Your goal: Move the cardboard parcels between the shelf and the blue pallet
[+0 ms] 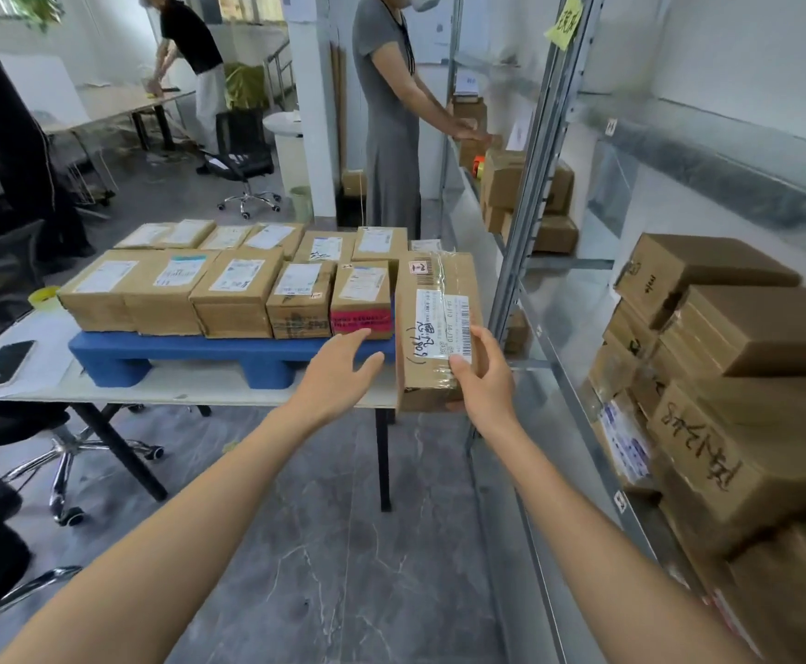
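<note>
Held parcel (427, 309): long brown cardboard box, banded in glossy clear tape. White barcode label and black handwriting on top. It sits at the right end of the blue pallet (228, 354), its near end jutting past the bench (190, 393) edge. You can't tell whether the far end rests on the pallet.

Your right hand (485, 376) grips the near right corner, thumb flat on the label and fingers curled under. The forearm runs straight out from low right.

Your left hand (339, 366) is spread, fingers straight and palm down, just beside the parcel's left face and not touching it. It hovers over the pallet's front edge.

Pallet: smooth moulded plastic with blocky feet, standing on the pale bench top. It carries two rows of smaller boxes (236, 289), matte kraft board with white shipping labels. One has a pink strip (360, 323) on its front.

Shelf (521, 242) to your right: grey metal uprights and pale decks. More boxes (746, 328) are stacked on it, some with marker writing.

A dark phone (3, 364) lies flat at the bench's left.
</note>
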